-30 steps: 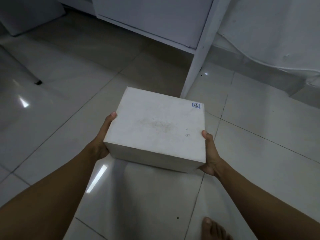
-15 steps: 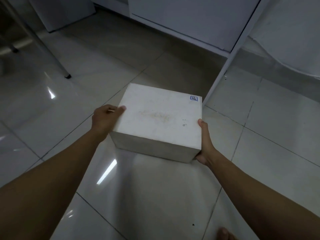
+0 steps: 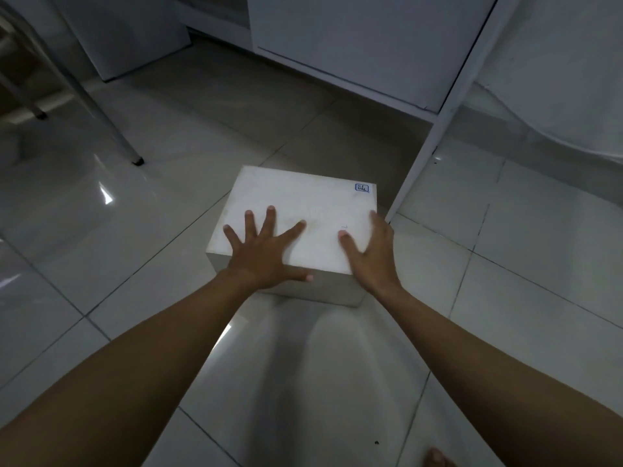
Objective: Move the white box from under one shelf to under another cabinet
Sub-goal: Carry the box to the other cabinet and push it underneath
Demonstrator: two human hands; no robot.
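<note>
Box (image 3: 313,210), white, sits on the tiled floor (image 3: 168,237) just in front of the cabinet (image 3: 354,45). Left hand (image 3: 263,254) and right hand (image 3: 372,251) lie flat, fingers spread, on its lid, gripping nothing.

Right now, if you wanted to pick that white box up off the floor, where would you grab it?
Probably by its two short ends, one hand on each side. The white box lies flat on the tiled floor, wide and smooth-topped, so the left hand and right hand, now spread flat on the lid, have nothing to grip there.
</note>
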